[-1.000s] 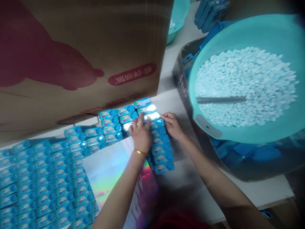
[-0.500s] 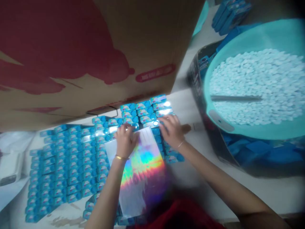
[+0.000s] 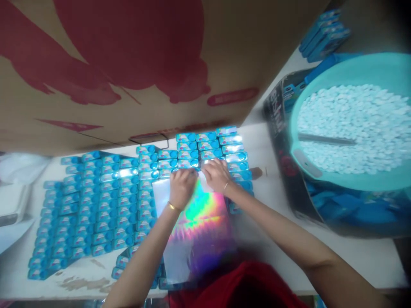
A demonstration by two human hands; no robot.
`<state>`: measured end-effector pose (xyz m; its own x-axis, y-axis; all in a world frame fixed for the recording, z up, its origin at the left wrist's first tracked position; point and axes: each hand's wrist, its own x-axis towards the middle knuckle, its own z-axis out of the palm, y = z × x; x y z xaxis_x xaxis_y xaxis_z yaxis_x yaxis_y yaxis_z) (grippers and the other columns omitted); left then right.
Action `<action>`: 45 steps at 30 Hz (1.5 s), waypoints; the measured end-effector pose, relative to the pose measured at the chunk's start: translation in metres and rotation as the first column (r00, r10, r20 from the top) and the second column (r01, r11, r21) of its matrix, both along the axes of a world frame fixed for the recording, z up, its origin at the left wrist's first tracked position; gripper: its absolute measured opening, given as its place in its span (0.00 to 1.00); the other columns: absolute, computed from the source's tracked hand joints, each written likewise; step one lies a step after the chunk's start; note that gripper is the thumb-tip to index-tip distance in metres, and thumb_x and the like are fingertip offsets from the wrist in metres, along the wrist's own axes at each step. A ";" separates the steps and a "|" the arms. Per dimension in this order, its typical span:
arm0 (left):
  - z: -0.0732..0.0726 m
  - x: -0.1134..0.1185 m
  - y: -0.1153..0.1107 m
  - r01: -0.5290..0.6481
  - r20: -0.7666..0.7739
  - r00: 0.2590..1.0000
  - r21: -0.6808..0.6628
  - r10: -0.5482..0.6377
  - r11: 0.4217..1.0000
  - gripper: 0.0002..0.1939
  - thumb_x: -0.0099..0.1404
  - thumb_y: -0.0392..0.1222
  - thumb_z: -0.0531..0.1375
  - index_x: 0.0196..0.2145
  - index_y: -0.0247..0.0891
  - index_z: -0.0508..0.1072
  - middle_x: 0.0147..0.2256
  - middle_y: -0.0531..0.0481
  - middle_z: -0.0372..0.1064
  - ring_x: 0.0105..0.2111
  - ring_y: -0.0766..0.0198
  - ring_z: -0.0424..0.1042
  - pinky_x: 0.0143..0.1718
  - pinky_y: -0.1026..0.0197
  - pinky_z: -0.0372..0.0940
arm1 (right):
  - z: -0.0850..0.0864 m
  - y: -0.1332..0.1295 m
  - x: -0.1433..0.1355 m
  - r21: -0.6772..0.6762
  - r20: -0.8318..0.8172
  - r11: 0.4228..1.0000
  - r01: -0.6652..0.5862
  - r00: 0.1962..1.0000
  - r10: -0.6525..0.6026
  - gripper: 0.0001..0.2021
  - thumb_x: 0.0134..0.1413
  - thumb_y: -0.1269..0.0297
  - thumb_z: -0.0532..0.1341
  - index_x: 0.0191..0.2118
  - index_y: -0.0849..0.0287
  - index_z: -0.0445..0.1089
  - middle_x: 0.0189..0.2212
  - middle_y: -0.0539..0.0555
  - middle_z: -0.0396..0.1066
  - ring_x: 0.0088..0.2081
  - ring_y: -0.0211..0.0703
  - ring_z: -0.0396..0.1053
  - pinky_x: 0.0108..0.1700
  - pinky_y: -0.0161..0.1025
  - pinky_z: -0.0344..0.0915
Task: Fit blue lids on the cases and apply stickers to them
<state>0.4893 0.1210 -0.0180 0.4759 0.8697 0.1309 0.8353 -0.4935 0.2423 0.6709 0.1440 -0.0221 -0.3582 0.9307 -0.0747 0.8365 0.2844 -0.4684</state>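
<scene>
A silvery sheet (image 3: 205,226) with a rainbow sheen lies over rows of small blue tins (image 3: 105,209). My left hand (image 3: 182,188) is closed at its top edge, with the fingers curled. Close beside it, my right hand (image 3: 217,176) has its fingers bent and pressed together at the sheet's top right part. A pale piece of the sheet shows between the two hands. What lies under the right fingertips is too blurred to make out. More blue tins (image 3: 208,145) stand just beyond my fingers, and some are hidden under the sheet.
A large cardboard box (image 3: 231,51) with red print walls off the far side. At right, a turquoise basin (image 3: 313,171) of pale tablets (image 3: 359,124), with a dark flat stick (image 3: 324,139), sits over a dark box (image 3: 276,115) holding blue pieces. White plastic (image 3: 21,171) lies at left.
My right hand has moved left from the tins at the sheet's right side to the sheet's top edge, near my left hand. The camera view has shifted slightly.
</scene>
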 end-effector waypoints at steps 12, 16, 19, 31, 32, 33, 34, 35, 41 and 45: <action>0.069 0.017 -0.076 -0.291 0.481 0.756 -0.362 0.445 0.886 0.03 0.63 0.40 0.59 0.31 0.40 0.68 0.31 0.51 0.70 0.34 0.63 0.69 0.41 0.56 0.60 | -0.002 -0.010 0.002 0.054 -0.177 0.995 0.079 0.982 -0.068 0.15 0.65 0.58 0.50 0.41 0.57 0.73 0.42 0.58 0.70 0.47 0.50 0.61 0.48 0.47 0.52; 0.078 0.033 -0.051 -0.388 0.657 0.193 -0.632 0.729 0.672 0.10 0.57 0.44 0.64 0.28 0.39 0.66 0.28 0.54 0.66 0.32 0.66 0.68 0.38 0.61 0.63 | 0.019 -0.035 0.013 -0.075 -0.562 0.980 0.183 0.804 -0.193 0.23 0.66 0.49 0.45 0.42 0.57 0.72 0.42 0.57 0.71 0.47 0.48 0.64 0.49 0.46 0.57; 0.069 0.049 -0.033 -0.277 0.639 0.007 -0.738 0.769 0.615 0.11 0.53 0.42 0.66 0.26 0.38 0.66 0.26 0.56 0.65 0.29 0.69 0.66 0.37 0.64 0.63 | 0.034 -0.056 0.022 -0.296 -0.679 0.932 0.211 0.639 -0.361 0.20 0.61 0.45 0.51 0.34 0.56 0.70 0.32 0.52 0.70 0.38 0.45 0.67 0.42 0.42 0.62; 0.007 0.145 0.018 -0.368 0.612 0.540 -0.445 0.577 0.816 0.07 0.59 0.42 0.61 0.25 0.39 0.69 0.33 0.50 0.68 0.39 0.61 0.67 0.47 0.56 0.61 | 0.014 -0.018 0.131 -0.038 -0.382 0.856 0.515 0.784 -0.489 0.12 0.59 0.59 0.56 0.25 0.55 0.64 0.25 0.51 0.68 0.34 0.44 0.64 0.41 0.42 0.59; 0.004 0.153 0.023 -0.396 0.571 0.589 -0.413 0.572 0.820 0.07 0.59 0.42 0.61 0.26 0.39 0.70 0.34 0.49 0.68 0.40 0.60 0.67 0.48 0.54 0.60 | 0.011 -0.013 0.137 -0.005 -0.328 0.859 0.512 0.811 -0.485 0.12 0.59 0.60 0.56 0.25 0.55 0.64 0.26 0.52 0.68 0.35 0.45 0.64 0.41 0.42 0.58; 0.002 0.159 0.027 -0.422 0.527 0.629 -0.386 0.571 0.820 0.06 0.59 0.41 0.61 0.26 0.39 0.70 0.35 0.49 0.69 0.41 0.59 0.67 0.48 0.52 0.59 | 0.008 -0.008 0.142 0.024 -0.282 0.862 0.506 0.831 -0.480 0.12 0.59 0.61 0.55 0.25 0.55 0.65 0.27 0.52 0.69 0.35 0.46 0.65 0.42 0.43 0.58; 0.000 0.164 0.031 -0.443 0.487 0.661 -0.361 0.571 0.821 0.06 0.60 0.41 0.61 0.26 0.39 0.70 0.36 0.48 0.69 0.42 0.58 0.66 0.48 0.51 0.57 | 0.005 -0.005 0.145 0.048 -0.246 0.866 0.498 0.846 -0.473 0.11 0.59 0.62 0.55 0.26 0.56 0.65 0.27 0.53 0.69 0.36 0.46 0.65 0.42 0.43 0.57; -0.002 0.168 0.033 -0.459 0.455 0.685 -0.338 0.569 0.822 0.05 0.60 0.40 0.61 0.27 0.39 0.70 0.37 0.48 0.69 0.42 0.57 0.66 0.48 0.50 0.56 | 0.001 -0.002 0.147 0.071 -0.219 0.868 0.491 0.857 -0.467 0.11 0.59 0.62 0.54 0.26 0.56 0.65 0.27 0.53 0.69 0.36 0.47 0.64 0.42 0.43 0.57; -0.012 0.177 0.042 -0.466 0.337 0.768 -0.290 0.544 0.836 0.04 0.60 0.39 0.59 0.28 0.38 0.70 0.40 0.45 0.68 0.44 0.53 0.63 0.46 0.49 0.52 | -0.023 0.007 0.151 0.123 -0.148 0.870 0.477 0.876 -0.459 0.11 0.59 0.63 0.54 0.27 0.55 0.67 0.28 0.54 0.69 0.37 0.49 0.63 0.42 0.44 0.54; -0.016 0.181 0.045 -0.464 0.270 0.801 -0.283 0.534 0.839 0.05 0.60 0.39 0.58 0.27 0.39 0.70 0.40 0.45 0.67 0.43 0.52 0.62 0.44 0.49 0.52 | -0.034 0.009 0.153 0.081 -0.111 0.884 0.460 0.886 -0.451 0.10 0.59 0.63 0.54 0.28 0.56 0.68 0.29 0.55 0.69 0.38 0.48 0.63 0.43 0.45 0.54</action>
<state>0.6704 0.1664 -0.0341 -0.0716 0.9974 0.0024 0.8065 0.0565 0.5885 0.8237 0.1530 -0.0565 0.1063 0.9935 0.0417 0.8429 -0.0678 -0.5337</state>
